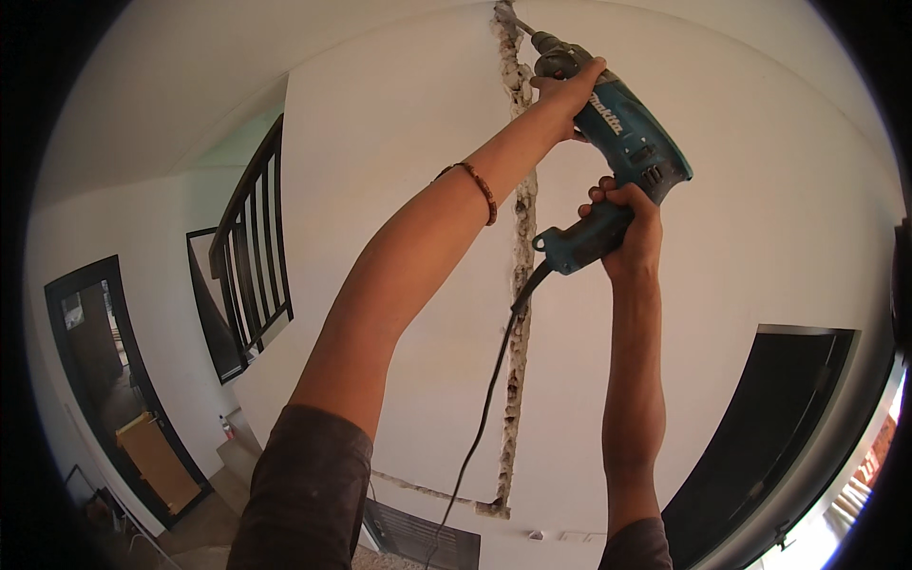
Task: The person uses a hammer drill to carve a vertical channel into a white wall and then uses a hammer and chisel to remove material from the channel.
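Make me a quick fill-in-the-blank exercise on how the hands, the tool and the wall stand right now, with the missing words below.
1. Of the bare left hand and the bare right hand, the ____ one is farther from the slim metal bit.
2. That hand grips the ____ of the teal-and-black power drill.
3. The bit points toward the ____ (upper/lower) part of the rough vertical channel in the white wall.
4. The brown beaded bracelet circles the ____ arm.

Missing words: right; handle; upper; left.

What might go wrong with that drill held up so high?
Chips could drop onto the left hand, since the bit is at the wall groove above it. The cord hangs below the drill and might snag. That hand grips near the chuck, so a slip could hurt it.
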`<state>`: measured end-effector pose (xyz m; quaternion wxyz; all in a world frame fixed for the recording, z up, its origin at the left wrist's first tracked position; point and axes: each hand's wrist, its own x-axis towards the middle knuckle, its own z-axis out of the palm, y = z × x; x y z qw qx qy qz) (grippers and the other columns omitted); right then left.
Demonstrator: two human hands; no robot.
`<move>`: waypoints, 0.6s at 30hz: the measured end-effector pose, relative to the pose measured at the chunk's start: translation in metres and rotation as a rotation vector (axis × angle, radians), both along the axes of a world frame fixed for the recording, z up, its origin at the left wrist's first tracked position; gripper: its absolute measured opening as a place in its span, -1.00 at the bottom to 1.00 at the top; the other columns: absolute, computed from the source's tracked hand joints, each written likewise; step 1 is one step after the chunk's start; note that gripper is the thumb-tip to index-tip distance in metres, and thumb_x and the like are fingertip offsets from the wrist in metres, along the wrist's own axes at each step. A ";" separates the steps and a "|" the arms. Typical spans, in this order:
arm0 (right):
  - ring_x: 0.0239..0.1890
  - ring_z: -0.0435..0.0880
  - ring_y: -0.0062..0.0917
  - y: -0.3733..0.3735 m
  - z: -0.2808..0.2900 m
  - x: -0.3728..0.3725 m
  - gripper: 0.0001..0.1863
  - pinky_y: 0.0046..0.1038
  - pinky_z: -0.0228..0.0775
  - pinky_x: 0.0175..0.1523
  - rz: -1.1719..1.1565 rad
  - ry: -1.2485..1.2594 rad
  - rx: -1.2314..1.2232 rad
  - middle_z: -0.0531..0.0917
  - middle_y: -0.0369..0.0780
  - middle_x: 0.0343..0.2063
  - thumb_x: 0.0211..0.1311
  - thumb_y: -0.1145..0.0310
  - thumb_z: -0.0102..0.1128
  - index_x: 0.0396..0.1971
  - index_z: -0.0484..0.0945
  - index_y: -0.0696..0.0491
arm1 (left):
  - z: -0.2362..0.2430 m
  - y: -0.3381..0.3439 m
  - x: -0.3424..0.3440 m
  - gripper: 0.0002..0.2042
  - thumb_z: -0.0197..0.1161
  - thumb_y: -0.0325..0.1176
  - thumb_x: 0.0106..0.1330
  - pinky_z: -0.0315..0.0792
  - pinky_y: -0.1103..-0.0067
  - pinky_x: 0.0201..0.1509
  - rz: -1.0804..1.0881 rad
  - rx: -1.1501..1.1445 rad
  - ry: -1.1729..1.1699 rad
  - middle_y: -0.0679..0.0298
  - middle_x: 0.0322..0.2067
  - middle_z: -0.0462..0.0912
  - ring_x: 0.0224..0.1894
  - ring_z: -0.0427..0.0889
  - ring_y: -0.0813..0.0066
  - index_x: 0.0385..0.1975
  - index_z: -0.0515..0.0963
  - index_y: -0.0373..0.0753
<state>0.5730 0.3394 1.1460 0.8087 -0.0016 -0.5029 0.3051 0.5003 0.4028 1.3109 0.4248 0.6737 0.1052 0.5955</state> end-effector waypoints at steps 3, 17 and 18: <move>-0.35 0.54 -0.49 -0.005 0.012 0.001 -0.69 -0.34 0.54 -0.26 -0.026 -0.032 0.009 0.50 -0.22 -0.42 -0.02 0.55 0.06 -0.19 0.38 0.18 | 0.013 -0.002 0.003 -0.29 0.37 0.19 0.08 0.58 0.05 -0.07 -0.038 -0.009 -0.013 0.13 -0.08 0.62 -0.14 0.69 0.18 0.08 0.43 -0.24; 0.03 0.59 -0.22 -0.027 -0.015 -0.017 -0.41 -0.16 0.62 -0.04 -0.067 -0.104 0.030 0.57 -0.02 -0.11 -0.02 0.58 -0.02 0.14 0.24 0.25 | -0.028 -0.023 -0.018 -0.27 0.38 0.18 0.07 0.59 0.15 -0.07 -0.050 0.006 -0.024 0.13 -0.18 0.64 -0.15 0.69 0.24 0.06 0.43 -0.32; -0.03 0.60 -0.26 -0.025 -0.013 -0.017 -0.45 -0.20 0.61 -0.08 -0.085 -0.096 0.019 0.56 -0.05 -0.15 -0.02 0.58 -0.01 0.09 0.26 0.25 | -0.023 -0.019 -0.020 -0.26 0.40 0.18 0.06 0.59 0.14 -0.07 -0.092 0.033 -0.012 0.13 -0.18 0.63 -0.15 0.69 0.22 0.06 0.43 -0.32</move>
